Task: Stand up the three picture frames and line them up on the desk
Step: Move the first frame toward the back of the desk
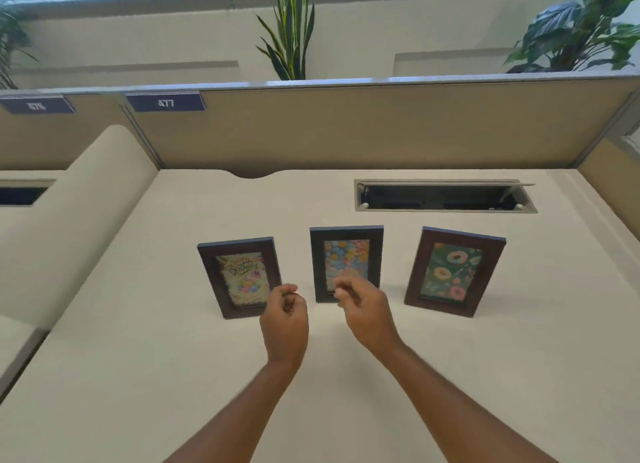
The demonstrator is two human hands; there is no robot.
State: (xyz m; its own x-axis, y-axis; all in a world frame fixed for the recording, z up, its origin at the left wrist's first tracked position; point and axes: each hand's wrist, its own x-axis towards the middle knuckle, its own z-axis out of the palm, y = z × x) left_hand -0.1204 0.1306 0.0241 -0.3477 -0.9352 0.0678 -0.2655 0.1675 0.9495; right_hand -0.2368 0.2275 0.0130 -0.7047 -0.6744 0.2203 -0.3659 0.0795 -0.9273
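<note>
Three dark wooden picture frames stand upright in a row on the cream desk (pixel 485 376). The left frame (pixel 239 276) shows a birthday card. The middle frame (pixel 346 259) shows coloured balloons. The right frame (pixel 455 270) shows doughnuts on green and leans a little. My left hand (pixel 284 320) hovers just in front of the left frame's right edge, fingers curled with nothing in them. My right hand (pixel 367 315) is in front of the middle frame's lower part and covers its bottom right corner, fingers loosely curled, empty.
An open cable tray slot (pixel 445 195) lies in the desk behind the frames. A tan partition (pixel 346 127) with a "477" label (pixel 165 102) backs the desk. Plants (pixel 291 30) stand beyond it. A rounded divider (pixel 79 213) bounds the left side.
</note>
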